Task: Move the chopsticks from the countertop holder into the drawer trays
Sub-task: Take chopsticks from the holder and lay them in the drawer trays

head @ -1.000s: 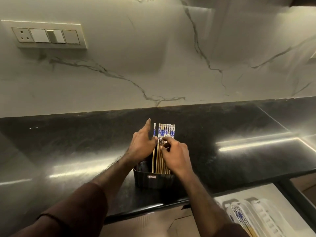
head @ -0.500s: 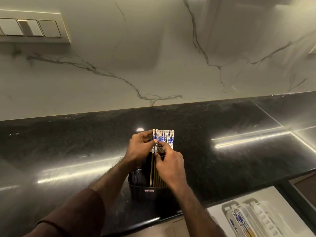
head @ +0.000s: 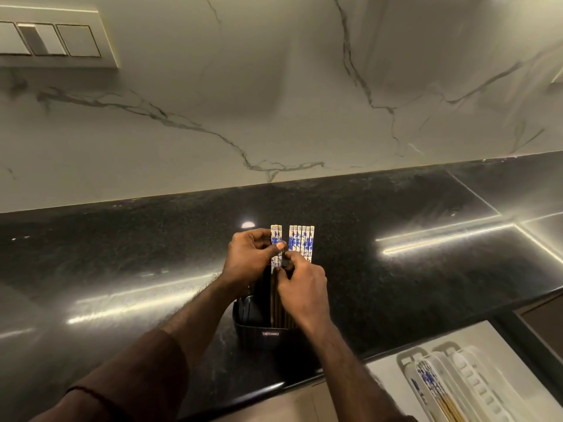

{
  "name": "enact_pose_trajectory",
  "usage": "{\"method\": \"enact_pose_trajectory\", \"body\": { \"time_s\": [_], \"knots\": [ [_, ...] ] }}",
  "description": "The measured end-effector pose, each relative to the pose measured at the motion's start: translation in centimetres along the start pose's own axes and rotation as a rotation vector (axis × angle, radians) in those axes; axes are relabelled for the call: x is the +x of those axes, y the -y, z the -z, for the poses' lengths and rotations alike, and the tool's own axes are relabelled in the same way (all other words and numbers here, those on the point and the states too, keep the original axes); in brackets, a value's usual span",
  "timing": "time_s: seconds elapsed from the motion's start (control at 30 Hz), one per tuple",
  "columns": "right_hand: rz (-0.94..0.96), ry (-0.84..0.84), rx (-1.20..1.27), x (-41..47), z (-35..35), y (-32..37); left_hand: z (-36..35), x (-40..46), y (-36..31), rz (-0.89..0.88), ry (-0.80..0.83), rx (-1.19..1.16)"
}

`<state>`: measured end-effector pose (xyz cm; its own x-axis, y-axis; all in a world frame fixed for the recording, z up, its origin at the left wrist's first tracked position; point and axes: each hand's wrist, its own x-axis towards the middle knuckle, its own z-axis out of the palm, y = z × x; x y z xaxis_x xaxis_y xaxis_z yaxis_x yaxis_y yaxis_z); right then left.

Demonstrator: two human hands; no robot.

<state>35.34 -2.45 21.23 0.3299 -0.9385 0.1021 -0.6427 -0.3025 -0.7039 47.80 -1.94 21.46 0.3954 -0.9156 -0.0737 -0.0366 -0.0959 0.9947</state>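
Note:
A black holder point(head: 268, 335) stands on the dark countertop point(head: 122, 269) near its front edge, with wooden chopsticks upright in it, their tops white with blue flowers. My left hand point(head: 249, 254) pinches a pair of chopsticks point(head: 275, 239), pulled a little to the left of the rest. Several remaining chopsticks point(head: 301, 242) stand together on the right. My right hand point(head: 301, 287) rests against their shafts just below the patterned tops, fingers curled around them. White drawer trays point(head: 463, 388) lie in the open drawer at bottom right, with some chopsticks point(head: 432, 388) in the left one.
A marble backsplash point(head: 274, 102) rises behind the counter, with a switch plate point(head: 54, 41) at top left. The open drawer point(head: 387, 373) sits below the counter's front edge on the right. A dark utensil point(head: 253, 309) occupies the holder's left compartment.
My left hand's raised forefinger came down and closed on two chopsticks, then drew them left, opening a gap from the rest of the bundle. My right hand stayed on the bundle.

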Motion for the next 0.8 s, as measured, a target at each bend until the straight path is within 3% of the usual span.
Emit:
{"method": "enact_pose_trajectory", "body": {
  "time_s": [0.17, 0.33, 0.6, 0.8],
  "knots": [
    [0.034, 0.038, 0.023, -0.1, 0.2, 0.3, 0.4, -0.4, -1.1, -0.005, -0.04, -0.021],
    [0.074, 0.035, 0.079, 0.2, 0.8, 0.9, 1.2, -0.8, -4.6, -0.129, -0.02, -0.039],
    [0.097, 0.179, 0.374, 0.8, 3.8, 2.4, 2.3, -2.3, -12.6, -0.302, -0.027, -0.101],
    [0.16, 0.323, 0.522, -1.3, 7.9, 4.2, 3.0, -4.9, -15.8, -0.317, -0.034, -0.187]
  ]
}}
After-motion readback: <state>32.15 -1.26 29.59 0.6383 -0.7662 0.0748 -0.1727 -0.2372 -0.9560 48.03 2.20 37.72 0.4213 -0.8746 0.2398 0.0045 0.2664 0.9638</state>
